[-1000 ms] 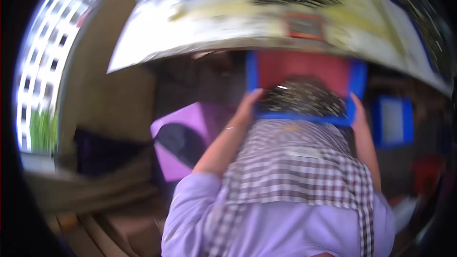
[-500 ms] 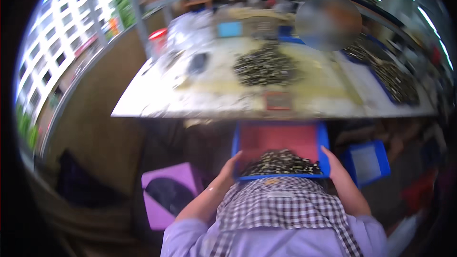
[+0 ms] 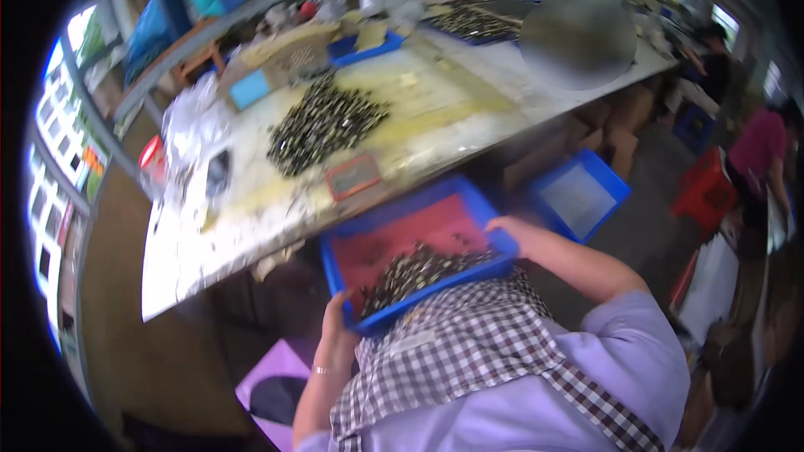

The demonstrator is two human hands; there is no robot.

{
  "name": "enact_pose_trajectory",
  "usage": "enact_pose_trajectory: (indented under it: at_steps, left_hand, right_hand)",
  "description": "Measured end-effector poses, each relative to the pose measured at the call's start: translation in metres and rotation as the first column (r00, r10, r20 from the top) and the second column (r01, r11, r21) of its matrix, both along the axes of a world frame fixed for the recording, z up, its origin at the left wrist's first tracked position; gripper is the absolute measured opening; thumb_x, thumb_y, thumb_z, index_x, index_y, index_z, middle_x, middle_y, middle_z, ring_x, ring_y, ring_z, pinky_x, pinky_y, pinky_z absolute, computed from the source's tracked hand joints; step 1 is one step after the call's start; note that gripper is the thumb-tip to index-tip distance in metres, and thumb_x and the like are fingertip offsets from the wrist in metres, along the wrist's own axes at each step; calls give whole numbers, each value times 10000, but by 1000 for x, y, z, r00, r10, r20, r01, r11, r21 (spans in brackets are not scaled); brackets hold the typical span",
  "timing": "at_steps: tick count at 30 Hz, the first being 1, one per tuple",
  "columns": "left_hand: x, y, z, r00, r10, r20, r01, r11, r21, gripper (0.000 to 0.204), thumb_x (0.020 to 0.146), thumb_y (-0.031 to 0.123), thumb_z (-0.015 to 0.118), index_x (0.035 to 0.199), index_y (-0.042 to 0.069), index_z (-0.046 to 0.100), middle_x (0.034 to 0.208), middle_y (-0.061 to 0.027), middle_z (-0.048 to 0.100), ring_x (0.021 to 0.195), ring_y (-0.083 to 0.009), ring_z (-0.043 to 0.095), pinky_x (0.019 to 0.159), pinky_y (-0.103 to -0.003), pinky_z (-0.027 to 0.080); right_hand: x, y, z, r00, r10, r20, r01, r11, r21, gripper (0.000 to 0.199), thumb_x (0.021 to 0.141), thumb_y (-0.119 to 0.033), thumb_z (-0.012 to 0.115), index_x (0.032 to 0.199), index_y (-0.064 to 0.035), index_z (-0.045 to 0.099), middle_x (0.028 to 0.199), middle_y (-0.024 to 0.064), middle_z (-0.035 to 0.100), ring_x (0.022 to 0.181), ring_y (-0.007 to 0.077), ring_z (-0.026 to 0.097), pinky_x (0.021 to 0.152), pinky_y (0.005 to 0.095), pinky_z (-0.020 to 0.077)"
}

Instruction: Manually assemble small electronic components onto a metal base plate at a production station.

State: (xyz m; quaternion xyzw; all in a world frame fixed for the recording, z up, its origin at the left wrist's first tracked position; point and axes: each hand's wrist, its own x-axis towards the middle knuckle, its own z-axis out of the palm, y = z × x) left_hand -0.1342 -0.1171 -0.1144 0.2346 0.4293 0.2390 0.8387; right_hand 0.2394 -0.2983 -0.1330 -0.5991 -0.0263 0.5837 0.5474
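blue plastic tray (image 3: 402,219) with a red floor sits low in the centre of the view, just below the near edge of the long pale worktable (image 3: 251,209) and against the checked apron (image 3: 469,351) over the person's lap. a heap of small dark metal parts (image 3: 414,272) lies along the tray's near wall, toward 6 o'clock inside it; the far half of the red floor is mostly bare.

left hand (image 3: 339,326): at the tray's 7 o'clock corner, fingers wrapped up around the blue rim, closed on it. a thin bracelet shows on the wrist below. right hand (image 3: 511,233): at the tray's 3 o'clock corner, fingers curled over the rim, closed on it; fingertips themselves not resolved. tray is tilted clockwise in the view, its right end higher in the picture than its left.

on the worktable at 11 o'clock from the tray: a larger loose pile of dark parts (image 3: 322,125). a small reddish flat tray (image 3: 354,176) lies between that pile and the blue tray, close to the table edge. clear plastic bags (image 3: 193,117) at the table's 9 o'clock end.

at 2 o'clock from the tray, on the floor: a second blue bin (image 3: 578,192). purple stool (image 3: 276,377) at 7 o'clock, beside the left forearm. another person in a pink top (image 3: 758,146) stands far off at 3 o'clock
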Motion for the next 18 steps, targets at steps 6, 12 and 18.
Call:
enact_pose_trajectory:
  at_steps: [6, 12, 18]
  left_hand:
    - [-8, -9, 7, 991, 75, -113, -81, 996, -42, 180, 839, 237, 671, 957, 113, 618, 830, -37, 659, 687, -199, 621, 597, -370, 515]
    - [-39, -13, 2, 969, 202, -143, -214, 974, -71, 213, 823, 230, 682, 993, 123, 614, 820, -14, 637, 685, -177, 608, 584, -345, 500]
    - [-7, -12, -3, 989, 90, -118, -93, 996, -15, 270, 803, 244, 707, 1021, 108, 627, 858, -61, 663, 723, -232, 627, 648, -399, 536]
  right_hand:
    - [-14, 3, 48, 996, 40, -79, -34, 997, 73, 334, 763, -191, 618, 1051, -21, 630, 905, 124, 685, 753, 243, 677, 713, 399, 585]
    - [-31, 17, 22, 997, 62, -47, -61, 998, 26, 255, 770, -210, 613, 974, -57, 607, 790, 63, 620, 680, 208, 638, 654, 361, 580]
    - [-28, -32, 33, 998, -62, 11, 61, 998, 20, 440, 786, -220, 592, 1178, -21, 582, 998, 118, 672, 841, 256, 678, 766, 394, 579]
